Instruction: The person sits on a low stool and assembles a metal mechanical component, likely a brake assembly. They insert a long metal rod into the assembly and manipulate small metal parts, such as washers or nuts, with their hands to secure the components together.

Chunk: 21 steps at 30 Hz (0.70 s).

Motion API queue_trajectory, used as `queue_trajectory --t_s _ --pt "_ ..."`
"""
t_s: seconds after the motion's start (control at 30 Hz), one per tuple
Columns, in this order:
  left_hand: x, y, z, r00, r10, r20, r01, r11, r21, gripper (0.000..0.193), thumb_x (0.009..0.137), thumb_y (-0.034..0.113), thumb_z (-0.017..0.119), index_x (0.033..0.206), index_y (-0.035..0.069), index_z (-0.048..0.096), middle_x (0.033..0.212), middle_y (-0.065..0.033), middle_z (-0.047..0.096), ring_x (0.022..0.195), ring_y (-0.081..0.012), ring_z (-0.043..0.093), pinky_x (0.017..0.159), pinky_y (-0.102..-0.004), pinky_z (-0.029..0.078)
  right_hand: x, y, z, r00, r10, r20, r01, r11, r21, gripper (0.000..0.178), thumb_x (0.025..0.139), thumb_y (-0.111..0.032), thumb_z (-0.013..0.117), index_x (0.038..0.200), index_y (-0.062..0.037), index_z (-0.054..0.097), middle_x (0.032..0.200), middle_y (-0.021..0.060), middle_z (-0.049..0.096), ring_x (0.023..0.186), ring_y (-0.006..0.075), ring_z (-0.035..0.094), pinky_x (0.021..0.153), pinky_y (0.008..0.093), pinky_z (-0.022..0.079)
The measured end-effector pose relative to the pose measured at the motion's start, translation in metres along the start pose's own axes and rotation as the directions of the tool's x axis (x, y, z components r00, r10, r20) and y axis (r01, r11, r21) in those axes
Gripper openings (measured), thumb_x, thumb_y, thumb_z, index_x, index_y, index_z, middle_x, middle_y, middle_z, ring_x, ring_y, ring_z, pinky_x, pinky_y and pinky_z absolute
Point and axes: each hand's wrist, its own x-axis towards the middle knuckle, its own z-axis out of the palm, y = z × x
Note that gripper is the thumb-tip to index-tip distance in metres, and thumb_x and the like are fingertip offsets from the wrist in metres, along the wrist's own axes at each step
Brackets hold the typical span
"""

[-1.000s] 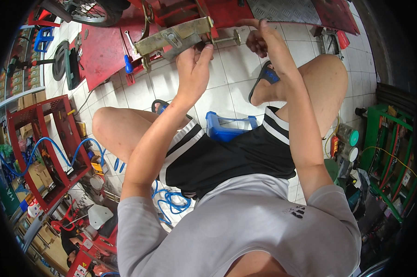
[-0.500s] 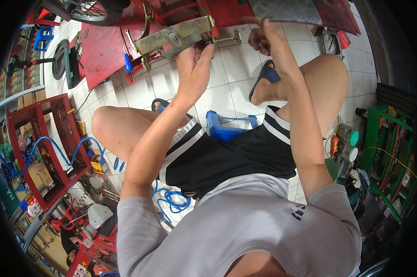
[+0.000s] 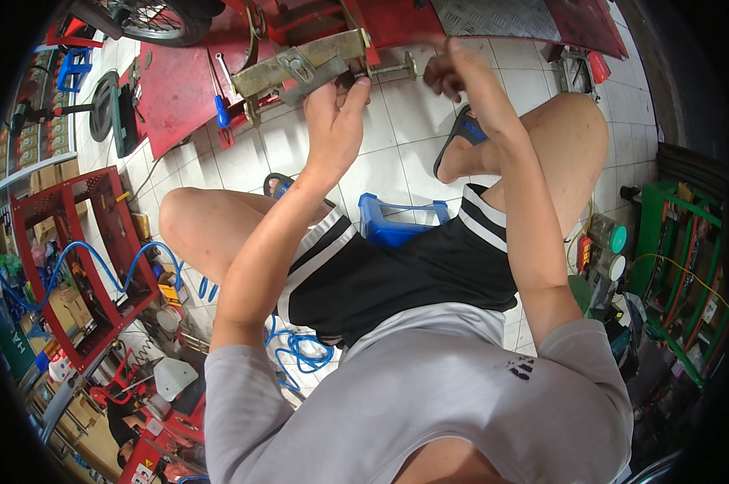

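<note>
Left hand: the left hand (image 3: 336, 121) reaches up toward 12 o'clock and is wrapped around the near end of the olive metal bracket (image 3: 300, 68), thumb on one side, fingers on the other, where a bolt (image 3: 392, 71) sticks out.
Right hand: the right hand (image 3: 453, 73) sits just beside that bolt, at 1 o'clock of the left hand, fingers curled tight; whether it pinches a small part or a tool I cannot tell, since the fingertips hide it.
Bracket position: it lies tilted against the edge of the red lift platform (image 3: 179, 89), its far end toward 10 o'clock, its near end at the left hand.
Step in hand (judgement): fitting or turning the fastener at the bracket's end, one hand steadying, the other working.
Doing it well: hold the bracket dead still with the left hand so that the bolt stays in line; turn with fingertips first, so the thread catches cleanly before any force goes on.
Risk: a slanted bolt could cross-thread; a loose small part could drop onto the white tiled floor (image 3: 396, 169) and roll under the platform.
Nearby: a blue-handled screwdriver (image 3: 221, 109) lies on the platform at 9 o'clock of the bracket; a blue plastic stool (image 3: 401, 226) shows between the knees.
</note>
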Motion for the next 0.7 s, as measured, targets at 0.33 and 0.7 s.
queue_trajectory --t_s 0.33,0.7 --pt "-0.001 0.003 0.002 1.000 -0.013 -0.023 0.012 1.000 -0.016 0.017 0.091 0.008 0.050 0.104 -0.002 0.054 0.079 -0.0036 0.053 0.069 -0.0093 0.047 0.059 -0.0235 0.036 -0.002 0.005 -0.016 0.910 0.244 0.335 -0.184 0.962 -0.199 0.069 0.093 -0.062 0.033 0.069 -0.0047 0.063 0.052 0.0000 0.046 0.046 0.0073 0.037 0.046 0.0226 0.030" --pt "0.001 0.005 0.001 0.999 -0.016 -0.045 0.015 1.000 -0.020 0.013 0.088 0.008 0.057 0.096 -0.002 0.056 0.075 -0.0017 0.054 0.066 -0.0088 0.047 0.060 -0.0253 0.040 0.002 0.012 -0.017 0.989 0.060 0.133 -0.050 0.996 -0.072 0.075 0.095 -0.061 0.026 0.084 -0.0011 0.070 0.055 -0.0010 0.048 0.051 0.0071 0.040 0.046 0.0224 0.029"
